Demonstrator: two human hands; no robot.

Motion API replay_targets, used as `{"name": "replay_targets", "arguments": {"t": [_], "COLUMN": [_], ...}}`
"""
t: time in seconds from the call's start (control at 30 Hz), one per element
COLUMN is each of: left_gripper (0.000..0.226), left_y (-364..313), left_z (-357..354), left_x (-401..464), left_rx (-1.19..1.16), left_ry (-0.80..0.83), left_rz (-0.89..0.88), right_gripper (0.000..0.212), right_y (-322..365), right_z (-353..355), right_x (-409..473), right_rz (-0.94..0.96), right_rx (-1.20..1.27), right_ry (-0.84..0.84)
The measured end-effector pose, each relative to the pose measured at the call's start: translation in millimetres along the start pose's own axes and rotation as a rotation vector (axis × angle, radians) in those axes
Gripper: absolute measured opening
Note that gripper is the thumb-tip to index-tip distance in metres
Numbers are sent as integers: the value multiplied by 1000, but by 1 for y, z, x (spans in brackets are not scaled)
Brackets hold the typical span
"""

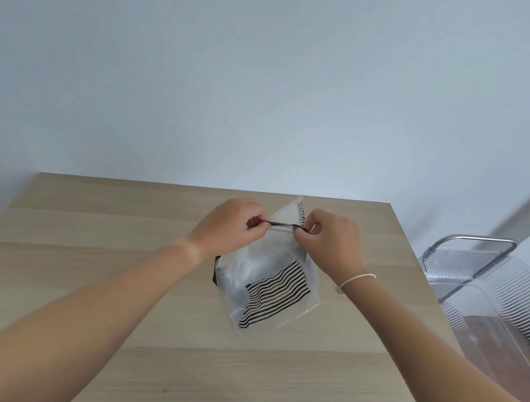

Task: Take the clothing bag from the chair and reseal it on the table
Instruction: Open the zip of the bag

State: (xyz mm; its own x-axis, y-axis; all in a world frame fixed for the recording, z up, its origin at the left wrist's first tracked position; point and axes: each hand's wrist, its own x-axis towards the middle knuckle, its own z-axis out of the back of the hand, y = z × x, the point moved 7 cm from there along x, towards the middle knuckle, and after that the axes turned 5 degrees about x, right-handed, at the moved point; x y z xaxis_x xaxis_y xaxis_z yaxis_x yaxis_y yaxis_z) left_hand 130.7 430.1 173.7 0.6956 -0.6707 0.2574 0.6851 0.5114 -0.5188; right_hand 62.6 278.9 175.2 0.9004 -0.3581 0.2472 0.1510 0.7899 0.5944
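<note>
Pinching the dark closure strip point(282, 225) at the far end of the clear plastic clothing bag with its black-striped garment point(264, 287), we have both hands clamped on it — left hand point(230, 226) and right hand point(333, 242) close together, each equally near. The bag rests on the pale wooden table point(76, 258), its long axis running away from us; the ribbed transparent chair point(501, 288) stands to the right. The seal looks unfinished.
</note>
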Motion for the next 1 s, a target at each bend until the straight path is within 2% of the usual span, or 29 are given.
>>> {"name": "replay_targets", "arguments": {"t": [0.13,0.27,0.37,0.53,0.67,0.83,0.93,1.0], "left_gripper": [11,9,11,11,28,15,15,15], "left_y": [-3,4,7,12,3,-3,-6,-7], "left_z": [4,9,10,6,3,-1,0,0], "left_x": [1,-2,-3,-5,-2,2,-1,-2], "left_rx": [-34,-83,-87,-70,-18,-3,44,81], "left_ry": [-45,-84,-81,-36,43,83,43,34], "left_rz": [6,31,32,68,24,-3,-56,-82], "right_gripper": [14,10,16,22,24,26,24,14], "right_y": [-2,-9,-12,-6,9,21,12,6], "right_z": [3,0,-5,-5,-4,-12,-17,-22], "right_x": [1,-2,-6,-5,-3,-4,-6,-9], "right_rz": [8,6,-5,43,109,133,64,-5], "right_rx": [126,332,429,439,392,403,476,538], "right_ry": [12,191,283,255,264,343,421,520]}}
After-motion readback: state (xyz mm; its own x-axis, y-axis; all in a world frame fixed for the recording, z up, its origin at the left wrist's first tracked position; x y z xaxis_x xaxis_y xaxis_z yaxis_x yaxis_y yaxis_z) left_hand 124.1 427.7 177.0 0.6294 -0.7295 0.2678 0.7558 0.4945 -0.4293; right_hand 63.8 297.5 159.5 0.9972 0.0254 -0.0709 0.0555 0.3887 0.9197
